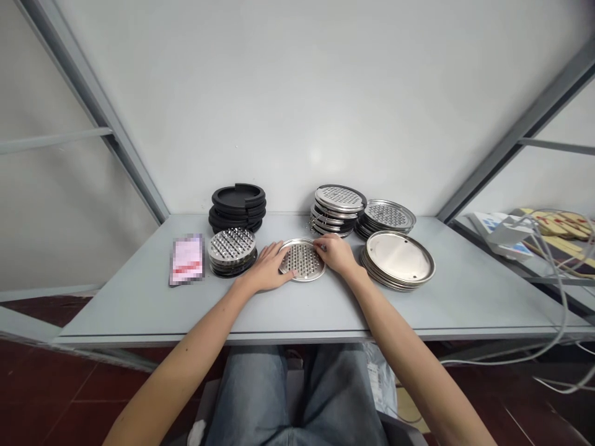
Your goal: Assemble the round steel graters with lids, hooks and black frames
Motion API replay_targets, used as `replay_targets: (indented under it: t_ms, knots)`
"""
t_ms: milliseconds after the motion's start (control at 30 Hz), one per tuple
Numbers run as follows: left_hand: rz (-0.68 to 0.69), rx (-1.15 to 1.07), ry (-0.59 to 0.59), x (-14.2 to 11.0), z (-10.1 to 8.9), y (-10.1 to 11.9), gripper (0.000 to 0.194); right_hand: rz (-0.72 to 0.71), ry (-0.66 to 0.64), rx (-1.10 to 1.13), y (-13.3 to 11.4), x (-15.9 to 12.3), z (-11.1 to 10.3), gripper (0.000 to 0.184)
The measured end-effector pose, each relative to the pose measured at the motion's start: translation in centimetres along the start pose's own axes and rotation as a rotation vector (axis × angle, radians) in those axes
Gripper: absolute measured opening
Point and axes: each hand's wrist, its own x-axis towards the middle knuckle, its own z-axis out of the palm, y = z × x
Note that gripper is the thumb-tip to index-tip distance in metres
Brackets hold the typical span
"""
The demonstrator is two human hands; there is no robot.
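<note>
The left grip (pixel 267 267) and right grip (pixel 335 254) touched both sides of a round metal plate with holes (pixel 302 260), in the middle of the desk (pixel 139 310). How tight they held was hard to tell.

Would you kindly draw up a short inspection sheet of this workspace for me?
surface: pale grey table, its near edge over the person's lap.
job's things: perforated steel disc lying flat between the hands; nearby, perforated disc stack, two further perforated stacks, plain steel plate stack, black round stack.
clutter: packet with a blurred label.
grippers: left hand lies on the disc's left edge; right hand has its fingers at the far right edge.
cables: grey cables at right, beyond the table.
surroundings: white wall panel, grey metal frame, red tiled floor.
</note>
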Motion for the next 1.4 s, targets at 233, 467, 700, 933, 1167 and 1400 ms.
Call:
replay_targets:
  t_ms: [233,467,700,933,1167,1400]
  knots:
    - [0.011,0.027,-0.01,0.1,-0.1,0.1,0.073,0.081,0.021,-0.005,0.0,0.0,0.0,0.021]
    - [0.022,0.033,0.002,0.0,-0.1,0.1,0.073,0.06,0.061,0.216,0.5,0.2,0.3,0.022]
    - [0.023,0.025,0.003,0.0,0.0,0.0,0.073,0.116,0.042,0.235,0.6,0.4,0.7,0.021]
    - [0.021,0.061,-0.004,0.0,-0.1,0.1,0.075,0.11,0.013,0.153,0.3,0.5,0.5,0.016]
    - [0.024,0.137,-0.001,0.0,-0.2,0.4,0.076,0.103,-0.024,0.05,-0.1,0.9,0.9,0.018]
    - [0.03,0.141,-0.003,-0.1,-0.3,0.5,0.075,0.134,-0.037,0.035,-0.3,0.9,1.1,0.02]
